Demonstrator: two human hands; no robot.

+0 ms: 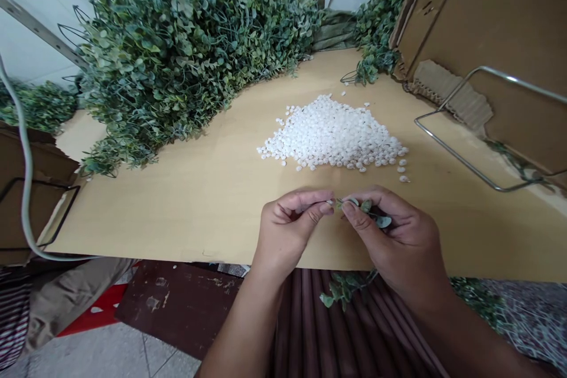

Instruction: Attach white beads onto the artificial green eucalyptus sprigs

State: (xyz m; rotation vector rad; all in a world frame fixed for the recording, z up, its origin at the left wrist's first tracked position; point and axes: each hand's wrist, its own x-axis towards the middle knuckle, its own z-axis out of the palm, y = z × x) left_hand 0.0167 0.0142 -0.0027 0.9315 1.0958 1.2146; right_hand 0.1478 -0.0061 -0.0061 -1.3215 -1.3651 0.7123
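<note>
Nearest the camera, both forearms come up from the lower edge over a dark ribbed surface (354,331); a loose leafy sprig (343,289) hangs there below the table edge. The left hand (287,230) has thumb and forefinger pressed together at their tips, pinching something too small to identify; the remaining fingers are curled under. The right hand (398,236) pinches a small leaf stem (370,212) between thumb and forefinger; its grey-green leaves show partly inside the palm. The stem's long axis runs roughly left to right, its free end pointing towards the left fingertips, which meet it almost tip to tip; the right hand carries it, the left merely meets its end. Both hands hover over the near edge of the pale wooden table (177,201). Just beyond lies a heap of white beads (334,136), apart from the hands; further back, a large mound of artificial foliage (186,47); at right, a wire frame (469,124) before cardboard (500,18).
</note>
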